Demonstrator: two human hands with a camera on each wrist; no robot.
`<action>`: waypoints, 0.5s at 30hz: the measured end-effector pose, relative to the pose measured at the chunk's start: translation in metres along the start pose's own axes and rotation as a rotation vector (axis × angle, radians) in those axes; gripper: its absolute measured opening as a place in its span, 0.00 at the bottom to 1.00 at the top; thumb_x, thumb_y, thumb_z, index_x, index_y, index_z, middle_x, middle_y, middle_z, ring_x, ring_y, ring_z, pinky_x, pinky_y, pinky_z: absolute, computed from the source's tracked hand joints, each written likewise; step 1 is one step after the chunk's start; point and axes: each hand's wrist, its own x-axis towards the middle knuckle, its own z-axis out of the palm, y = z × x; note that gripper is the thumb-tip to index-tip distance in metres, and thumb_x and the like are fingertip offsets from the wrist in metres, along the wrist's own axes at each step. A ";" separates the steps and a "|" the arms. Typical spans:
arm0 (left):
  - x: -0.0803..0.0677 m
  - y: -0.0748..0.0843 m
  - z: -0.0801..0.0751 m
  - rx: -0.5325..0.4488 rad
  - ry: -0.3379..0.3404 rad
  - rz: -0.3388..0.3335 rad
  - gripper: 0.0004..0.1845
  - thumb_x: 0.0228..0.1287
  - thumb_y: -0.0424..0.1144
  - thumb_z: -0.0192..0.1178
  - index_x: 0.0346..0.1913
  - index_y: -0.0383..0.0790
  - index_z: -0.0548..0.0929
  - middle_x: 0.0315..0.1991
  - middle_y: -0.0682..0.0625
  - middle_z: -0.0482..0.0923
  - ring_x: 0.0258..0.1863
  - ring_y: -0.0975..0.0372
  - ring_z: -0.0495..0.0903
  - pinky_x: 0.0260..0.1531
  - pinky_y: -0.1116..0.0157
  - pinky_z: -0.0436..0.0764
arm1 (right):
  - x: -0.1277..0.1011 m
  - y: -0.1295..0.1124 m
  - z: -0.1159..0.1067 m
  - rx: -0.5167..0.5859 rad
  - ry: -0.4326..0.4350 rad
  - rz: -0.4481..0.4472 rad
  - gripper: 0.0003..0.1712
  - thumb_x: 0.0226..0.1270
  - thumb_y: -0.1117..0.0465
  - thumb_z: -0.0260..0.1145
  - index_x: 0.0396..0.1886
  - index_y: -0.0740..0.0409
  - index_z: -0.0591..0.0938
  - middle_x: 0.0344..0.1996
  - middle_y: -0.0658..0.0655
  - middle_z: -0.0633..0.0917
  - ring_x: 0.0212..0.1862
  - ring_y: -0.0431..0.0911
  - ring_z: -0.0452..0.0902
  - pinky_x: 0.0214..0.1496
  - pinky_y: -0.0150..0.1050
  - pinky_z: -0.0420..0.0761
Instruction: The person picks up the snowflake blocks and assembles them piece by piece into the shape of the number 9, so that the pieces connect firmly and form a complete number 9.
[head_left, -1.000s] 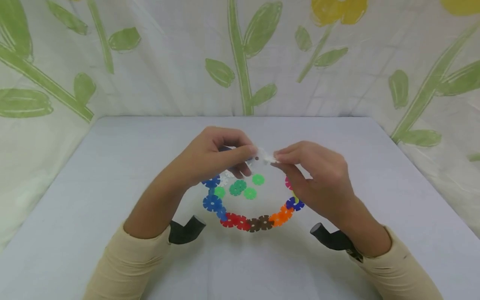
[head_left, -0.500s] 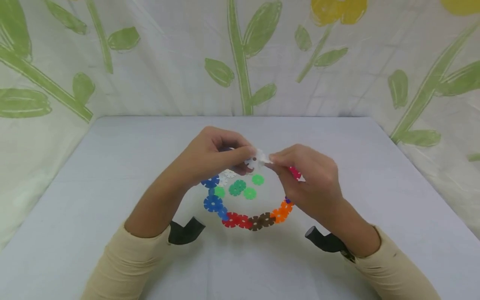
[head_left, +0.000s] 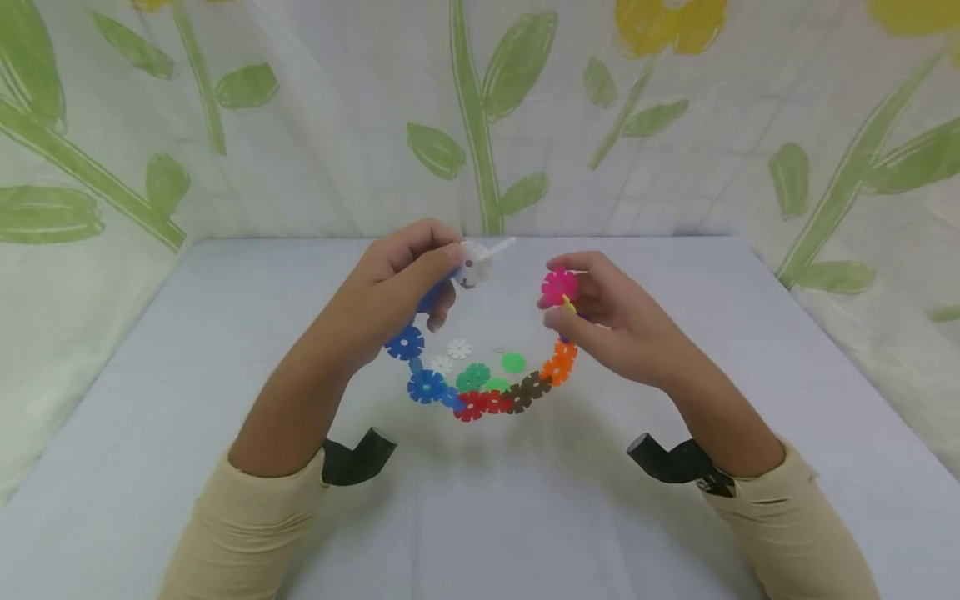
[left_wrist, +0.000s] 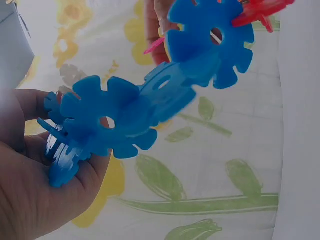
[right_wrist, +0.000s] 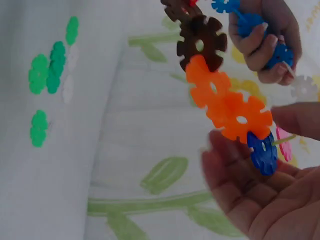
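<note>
A chain of interlocking plastic snowflake discs (head_left: 426, 387) hangs in a loop between my two hands, above the table. My left hand (head_left: 401, 279) pinches its raised end, where a blue disc (left_wrist: 107, 112) and white discs (head_left: 474, 265) meet; one white disc sticks out edge-on to the right. My right hand (head_left: 622, 321) has thumb and fingers curved about the other end, around a pink disc (head_left: 559, 287) and a yellow disc (head_left: 570, 304). Red discs (head_left: 471, 406), brown discs (head_left: 528, 390), orange discs (head_left: 559, 364) and a dark blue disc (right_wrist: 262, 152) lie between.
Loose green discs (head_left: 513, 362) and white discs (head_left: 459, 349) lie on the white table (head_left: 495, 517) behind the hanging loop. A white curtain (head_left: 337, 125) painted with flowers stands behind the table.
My right hand has let go of the white disc and moved to the pink end. My left hand has risen leftward with the white end, and the loop has lifted.
</note>
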 end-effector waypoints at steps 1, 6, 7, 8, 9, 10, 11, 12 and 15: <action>0.001 -0.001 0.000 -0.002 0.005 -0.011 0.09 0.77 0.35 0.51 0.51 0.33 0.75 0.37 0.38 0.74 0.24 0.54 0.73 0.24 0.65 0.79 | 0.001 0.001 0.002 0.029 0.021 -0.038 0.28 0.71 0.68 0.64 0.66 0.63 0.66 0.46 0.57 0.83 0.42 0.51 0.83 0.49 0.43 0.84; 0.005 -0.005 0.003 0.022 -0.043 -0.093 0.14 0.72 0.42 0.60 0.56 0.42 0.78 0.42 0.42 0.76 0.21 0.54 0.71 0.21 0.65 0.77 | 0.000 0.001 0.009 0.044 0.200 -0.302 0.26 0.66 0.77 0.64 0.61 0.69 0.66 0.42 0.56 0.84 0.33 0.48 0.82 0.38 0.36 0.84; 0.005 -0.007 0.004 0.033 -0.056 -0.110 0.16 0.71 0.43 0.62 0.57 0.44 0.79 0.43 0.43 0.77 0.21 0.53 0.71 0.22 0.64 0.77 | 0.000 0.001 0.011 0.011 0.234 -0.339 0.26 0.65 0.77 0.65 0.60 0.69 0.67 0.43 0.56 0.84 0.34 0.46 0.82 0.38 0.34 0.83; 0.006 -0.009 0.005 0.035 -0.071 -0.121 0.16 0.70 0.44 0.63 0.58 0.46 0.79 0.43 0.43 0.78 0.20 0.52 0.71 0.22 0.63 0.77 | -0.001 0.000 0.012 -0.018 0.256 -0.367 0.26 0.64 0.77 0.66 0.60 0.69 0.68 0.43 0.57 0.84 0.34 0.45 0.83 0.38 0.34 0.83; 0.006 -0.011 0.006 0.036 -0.083 -0.127 0.16 0.70 0.44 0.63 0.58 0.47 0.80 0.44 0.44 0.78 0.20 0.51 0.70 0.21 0.63 0.77 | -0.002 -0.001 0.013 -0.050 0.275 -0.390 0.27 0.63 0.77 0.67 0.60 0.69 0.69 0.44 0.57 0.85 0.35 0.44 0.83 0.38 0.33 0.83; 0.007 -0.012 0.007 0.042 -0.093 -0.127 0.17 0.69 0.44 0.63 0.58 0.47 0.81 0.43 0.45 0.79 0.19 0.51 0.70 0.21 0.62 0.76 | -0.002 -0.002 0.014 -0.085 0.290 -0.405 0.27 0.63 0.77 0.67 0.61 0.68 0.70 0.44 0.57 0.85 0.36 0.43 0.84 0.38 0.33 0.83; 0.007 -0.013 0.008 0.048 -0.100 -0.130 0.16 0.69 0.44 0.63 0.58 0.48 0.81 0.43 0.45 0.80 0.19 0.50 0.70 0.21 0.62 0.76 | -0.002 -0.002 0.015 -0.121 0.302 -0.412 0.28 0.63 0.76 0.68 0.61 0.67 0.70 0.43 0.57 0.86 0.36 0.42 0.84 0.38 0.32 0.83; 0.007 -0.013 0.008 0.057 -0.106 -0.133 0.16 0.69 0.44 0.63 0.58 0.48 0.82 0.43 0.46 0.80 0.19 0.50 0.70 0.21 0.62 0.76 | -0.002 -0.003 0.016 -0.151 0.311 -0.417 0.28 0.63 0.75 0.69 0.61 0.66 0.71 0.43 0.57 0.87 0.36 0.41 0.85 0.39 0.31 0.83; 0.006 -0.013 0.009 0.103 -0.108 -0.135 0.16 0.70 0.45 0.63 0.58 0.49 0.83 0.41 0.48 0.82 0.19 0.49 0.70 0.21 0.63 0.75 | -0.002 -0.003 0.018 -0.213 0.326 -0.439 0.29 0.62 0.74 0.70 0.62 0.65 0.73 0.42 0.57 0.88 0.36 0.41 0.86 0.41 0.30 0.83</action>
